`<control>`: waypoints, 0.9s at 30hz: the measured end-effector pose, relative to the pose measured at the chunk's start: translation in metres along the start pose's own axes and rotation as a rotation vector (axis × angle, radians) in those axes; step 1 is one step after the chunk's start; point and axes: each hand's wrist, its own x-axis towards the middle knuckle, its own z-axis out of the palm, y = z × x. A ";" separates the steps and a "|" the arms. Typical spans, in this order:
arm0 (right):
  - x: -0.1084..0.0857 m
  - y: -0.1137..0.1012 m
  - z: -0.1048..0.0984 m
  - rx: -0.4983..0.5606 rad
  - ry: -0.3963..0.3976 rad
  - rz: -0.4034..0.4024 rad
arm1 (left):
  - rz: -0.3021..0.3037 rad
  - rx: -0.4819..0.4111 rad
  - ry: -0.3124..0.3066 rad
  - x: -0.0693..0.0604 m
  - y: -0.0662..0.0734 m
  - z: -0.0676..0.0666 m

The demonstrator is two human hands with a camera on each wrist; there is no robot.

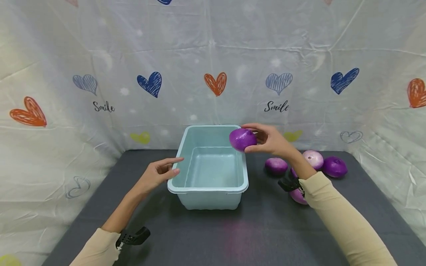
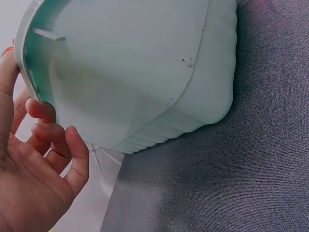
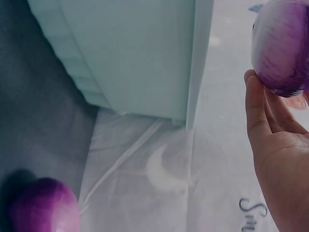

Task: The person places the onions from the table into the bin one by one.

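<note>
1. In the head view, we see the right hand (image 1: 271, 140) gripping a purple onion (image 1: 242, 139) between fingers and thumb, over the right rim of a pale blue tub (image 1: 209, 201). How high above the rim it hangs, we cannot tell.
2. There too, the left hand (image 1: 158, 171) is at the tub's left rim, index finger and thumb loosely extended; the other fingers are partly hidden.
3. Right of the tub, on the dark bench (image 1: 213, 236), we make out one whole loose onion (image 1: 276, 166), a paler onion (image 1: 313, 159) and a deep purple onion (image 1: 334, 167). The right wrist and its black strap (image 1: 288, 184) partly cover a nearer onion (image 1: 298, 197) (a sliver of purple above the strap seems to be yet another).
4. In the left wrist view, the tub's outer wall fills the top, cut off there. The fingers look relaxed and slightly bent beside the rim, one running partly behind it; we cannot tell whether they touch it.
5. In the right wrist view, the gripped onion is cropped at the upper right and the thumb is mostly out of frame. Another onion is cut off at the lower left.
</note>
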 end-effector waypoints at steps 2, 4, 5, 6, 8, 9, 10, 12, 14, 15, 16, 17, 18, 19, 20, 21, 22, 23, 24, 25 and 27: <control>0.005 0.001 0.004 -0.010 -0.016 0.006 | -0.007 -0.001 0.000 0.000 0.000 0.000; 0.008 0.001 0.008 -0.023 -0.029 0.012 | -0.015 0.000 0.002 0.000 0.000 0.001; 0.009 0.001 0.010 -0.029 -0.034 0.013 | -0.018 0.002 0.003 0.000 0.000 0.001; 0.011 0.001 0.012 -0.033 -0.037 0.016 | -0.021 0.002 0.004 0.000 0.000 0.001; 0.012 0.003 0.014 -0.030 -0.046 0.015 | -0.022 0.001 0.004 0.000 0.000 0.001; 0.012 0.003 0.014 -0.021 -0.051 0.015 | -0.021 -0.001 0.004 0.000 0.000 0.001; 0.011 0.003 0.014 -0.012 -0.054 0.016 | -0.020 -0.003 0.004 0.000 0.000 0.001; 0.009 0.005 0.011 0.011 -0.056 0.016 | -0.014 -0.007 0.003 -0.001 0.000 0.001; 0.005 0.006 0.007 0.034 -0.047 0.005 | -0.011 -0.008 0.003 0.000 0.000 0.001; 0.002 0.006 0.004 0.035 -0.037 0.003 | -0.011 -0.007 0.003 0.000 0.000 0.001; -0.001 0.006 0.000 0.038 -0.026 0.003 | -0.010 -0.005 0.003 0.000 0.001 0.002; -0.005 0.006 -0.003 0.037 -0.013 0.004 | -0.011 -0.002 0.004 0.000 0.001 0.002; -0.009 0.007 -0.007 0.030 0.001 0.007 | -0.013 0.002 0.005 0.000 0.001 0.002; -0.013 0.007 -0.010 0.024 0.014 0.008 | -0.016 0.006 0.008 0.000 0.002 0.002; -0.017 0.008 -0.014 0.018 0.027 0.013 | -0.019 0.011 0.010 0.000 0.002 0.002; -0.021 0.007 -0.018 0.010 0.040 0.021 | -0.021 0.014 0.013 0.000 0.003 0.002; -0.025 0.008 -0.022 0.001 0.047 0.025 | -0.022 0.018 0.015 0.000 0.003 0.002; -0.029 0.009 -0.025 -0.007 0.056 0.030 | -0.024 0.020 0.016 0.000 0.003 0.002; -0.033 0.009 -0.029 -0.006 0.062 0.034 | -0.026 0.024 0.016 0.000 0.003 0.002; -0.037 0.010 -0.033 -0.007 0.066 0.041 | -0.027 0.026 0.015 0.000 0.003 0.002; -0.046 0.012 -0.039 -0.018 0.075 0.056 | -0.026 0.030 0.012 -0.001 0.002 0.002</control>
